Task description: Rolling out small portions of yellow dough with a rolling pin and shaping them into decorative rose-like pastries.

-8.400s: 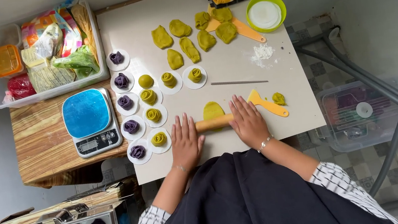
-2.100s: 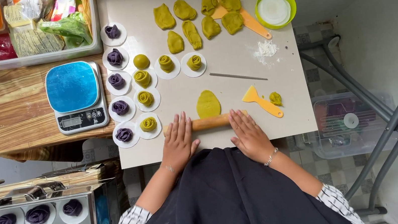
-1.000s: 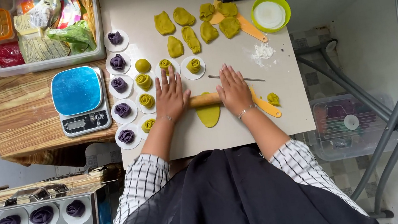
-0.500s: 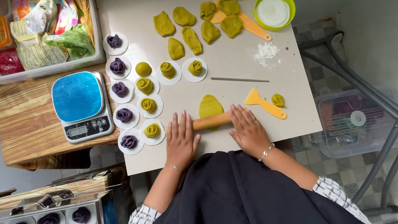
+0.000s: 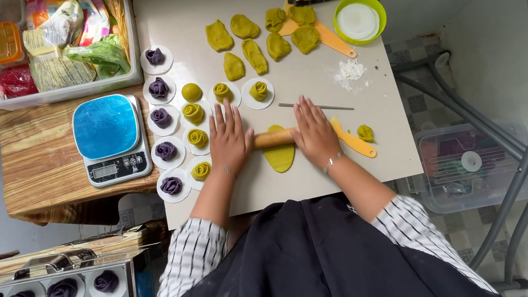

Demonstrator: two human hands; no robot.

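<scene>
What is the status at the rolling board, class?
Left hand, right hand flat on wooden rolling pin. Pin across flattened yellow-green dough oval. Orange plastic scraper beside right hand.

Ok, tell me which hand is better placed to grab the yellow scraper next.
Right. The right hand rests on the rolling pin right beside the yellow scraper, while the left hand sits on the pin's far end.
</scene>
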